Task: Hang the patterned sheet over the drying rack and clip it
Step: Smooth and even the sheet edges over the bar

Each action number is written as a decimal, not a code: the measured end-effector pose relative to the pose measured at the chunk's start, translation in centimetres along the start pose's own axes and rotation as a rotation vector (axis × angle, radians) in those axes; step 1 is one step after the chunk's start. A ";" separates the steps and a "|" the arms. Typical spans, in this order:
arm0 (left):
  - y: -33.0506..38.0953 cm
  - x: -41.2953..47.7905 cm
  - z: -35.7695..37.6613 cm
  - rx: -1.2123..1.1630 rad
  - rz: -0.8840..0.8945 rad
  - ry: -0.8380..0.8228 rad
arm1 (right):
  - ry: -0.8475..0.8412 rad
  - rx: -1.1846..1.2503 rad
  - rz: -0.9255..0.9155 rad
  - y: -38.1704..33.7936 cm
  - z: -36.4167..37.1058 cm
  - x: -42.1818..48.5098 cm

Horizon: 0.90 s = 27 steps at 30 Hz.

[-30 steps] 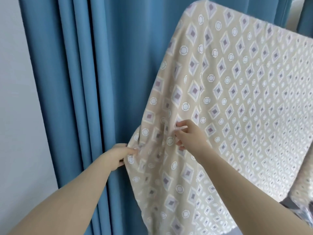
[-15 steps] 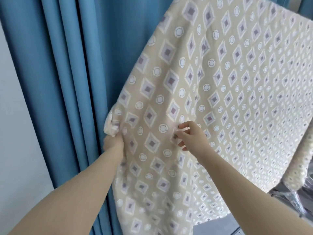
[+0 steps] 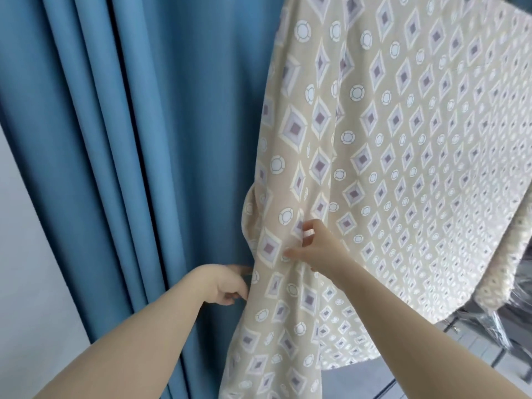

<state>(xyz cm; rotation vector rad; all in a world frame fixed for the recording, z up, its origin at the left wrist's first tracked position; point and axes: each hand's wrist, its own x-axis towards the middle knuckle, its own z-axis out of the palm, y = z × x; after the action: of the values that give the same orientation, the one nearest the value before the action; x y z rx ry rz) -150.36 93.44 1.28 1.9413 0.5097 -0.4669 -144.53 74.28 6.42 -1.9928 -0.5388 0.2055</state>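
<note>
I am looking down my two bare arms at the patterned sheet [image 3: 403,168], which is hanging in front of me from somewhere above the top right of the view. It is spreading wide across the right half of the picture and falling in loose folds toward the lower middle. It is beige, printed with purple-centred diamonds and small white rings. Whatever is carrying it up top is lying under the cloth or out of view, so I am not making out a rack bar or any clip. My hands are working apart, the left lower than the right, both near the sheet's left hanging edge. My right hand [image 3: 316,249] is pinching a small fold on the front of the sheet between thumb and curled fingers, and the cloth is puckering beneath that pinch. My left hand [image 3: 224,286] is reaching in at the very edge, with curled fingers touching the hem. The fingertips are slipping out of sight behind the cloth, so I cannot tell whether it is actually gripping. A blue pleated curtain [image 3: 144,139] is hanging just behind the sheet and filling the left and centre, with a strip of pale wall [image 3: 28,283] showing beside it at far left. At lower right, crinkled clear plastic [image 3: 506,321] is lying over dark bars above a grey tiled floor [image 3: 431,378].
</note>
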 end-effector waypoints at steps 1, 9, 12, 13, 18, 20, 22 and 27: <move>0.2 -0.4 0.2 -0.006 0.029 -0.067 | 0.013 -0.019 0.002 0.2 0.2 0.2; 3.0 -1.6 1.7 0.013 0.324 -0.203 | 0.067 -0.085 -0.032 0.1 0.3 0.4; 3.8 -1.4 2.3 0.040 0.359 0.232 | 0.090 -0.093 -0.015 0.1 0.0 0.3; 3.9 -1.5 2.0 0.054 0.356 0.300 | 0.079 -0.104 -0.026 0.1 -0.1 0.2; 5.2 -4.2 -1.5 0.059 0.505 0.791 | 0.003 -0.134 -0.166 -1.8 -0.1 -0.9; 5.5 -4.8 -2.3 0.044 0.555 1.055 | 0.017 -0.066 -0.215 -2.8 -0.3 -1.0; 5.0 -4.5 -2.4 0.189 0.444 0.998 | 0.036 -0.013 -0.211 -3.1 -0.5 -1.1; 2.7 -3.0 -1.9 0.197 0.251 0.956 | -0.020 -0.049 -0.077 -0.8 -0.9 -2.0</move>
<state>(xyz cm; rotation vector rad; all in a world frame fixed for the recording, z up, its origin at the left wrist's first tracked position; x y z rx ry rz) -151.20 93.76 5.63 2.3101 0.8118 0.6414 -146.18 72.97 7.34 -2.0148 -0.6372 0.1661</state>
